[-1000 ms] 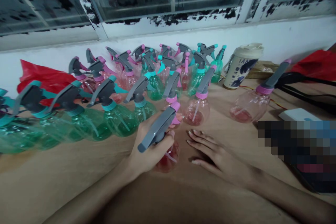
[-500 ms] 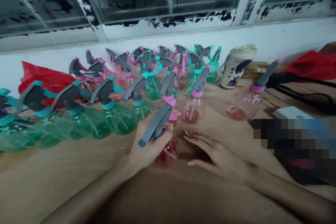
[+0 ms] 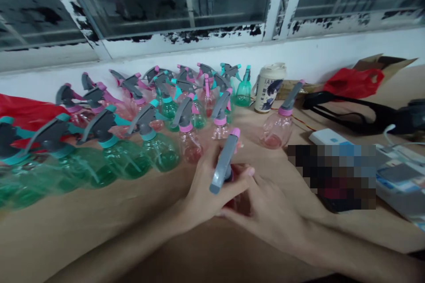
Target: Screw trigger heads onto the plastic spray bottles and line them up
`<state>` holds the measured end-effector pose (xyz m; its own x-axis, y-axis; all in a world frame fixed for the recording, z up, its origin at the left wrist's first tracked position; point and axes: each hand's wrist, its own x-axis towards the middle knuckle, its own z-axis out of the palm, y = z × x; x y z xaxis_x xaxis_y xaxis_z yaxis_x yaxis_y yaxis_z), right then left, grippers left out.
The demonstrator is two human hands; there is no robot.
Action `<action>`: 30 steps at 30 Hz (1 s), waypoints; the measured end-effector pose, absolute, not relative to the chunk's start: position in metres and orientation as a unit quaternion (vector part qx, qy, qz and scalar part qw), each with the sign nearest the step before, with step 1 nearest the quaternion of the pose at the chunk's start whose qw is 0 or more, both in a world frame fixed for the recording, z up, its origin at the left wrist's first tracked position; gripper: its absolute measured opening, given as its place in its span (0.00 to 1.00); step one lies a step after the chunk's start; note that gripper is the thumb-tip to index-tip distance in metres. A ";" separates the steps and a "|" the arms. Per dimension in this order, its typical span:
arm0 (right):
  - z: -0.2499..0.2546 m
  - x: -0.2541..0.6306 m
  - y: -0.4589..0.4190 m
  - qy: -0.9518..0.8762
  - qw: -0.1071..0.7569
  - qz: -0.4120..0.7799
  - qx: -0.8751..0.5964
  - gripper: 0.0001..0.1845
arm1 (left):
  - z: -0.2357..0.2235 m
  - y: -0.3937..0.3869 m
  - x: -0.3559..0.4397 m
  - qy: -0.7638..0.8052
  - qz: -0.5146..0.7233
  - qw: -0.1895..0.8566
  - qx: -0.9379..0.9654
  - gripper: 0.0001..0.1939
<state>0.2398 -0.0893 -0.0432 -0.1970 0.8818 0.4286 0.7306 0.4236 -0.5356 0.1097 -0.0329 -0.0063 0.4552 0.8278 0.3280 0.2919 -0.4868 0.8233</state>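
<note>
A pink spray bottle with a grey trigger head [image 3: 226,161] stands between my hands in the middle of the head view. My left hand [image 3: 206,185] is wrapped around its neck, just under the spray head. Lower down, my right hand [image 3: 268,203] curves around the clear pink body, its thumb near me; its far fingers are partly hidden. Beyond my hands stand two more pink spray bottles, one at the left [image 3: 191,143] and one at the right [image 3: 221,126]. Another pink spray bottle [image 3: 277,128] stands apart to the right.
Green spray bottles [image 3: 161,150] line the left side, with more pink and green ones behind. A paper cup [image 3: 269,88], red plastic bags [image 3: 353,82], a black strap [image 3: 352,115] and a white box [image 3: 332,139] lie along the back and right of the wooden table [image 3: 99,225].
My right hand has moved from beside the spray bottle onto its body. The left hand still grips the neck. The camera view has turned to the right.
</note>
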 end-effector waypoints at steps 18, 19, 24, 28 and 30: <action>-0.035 0.318 -0.036 -0.746 0.297 -0.070 -0.592 0.29 | -0.032 -0.029 0.056 0.430 0.175 0.307 0.831 0.21; -0.035 0.320 -0.030 -0.742 0.295 -0.079 -0.597 0.28 | -0.038 -0.033 0.052 0.434 0.162 0.304 0.832 0.20; -0.031 0.323 -0.007 -0.729 0.272 -0.128 -0.615 0.26 | -0.055 -0.045 0.047 0.436 0.122 0.284 0.845 0.21; -0.029 0.324 0.004 -0.725 0.259 -0.132 -0.625 0.23 | -0.060 -0.047 0.049 0.441 0.120 0.284 0.843 0.23; -0.029 0.323 0.008 -0.723 0.259 -0.131 -0.627 0.24 | -0.062 -0.046 0.051 0.440 0.125 0.286 0.842 0.24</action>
<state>0.3234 0.0085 -0.0291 -0.0791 0.8391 0.5381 0.9747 0.1784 -0.1349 0.0512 -0.0456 -0.0618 0.5824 0.8119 -0.0414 0.6688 -0.4496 0.5921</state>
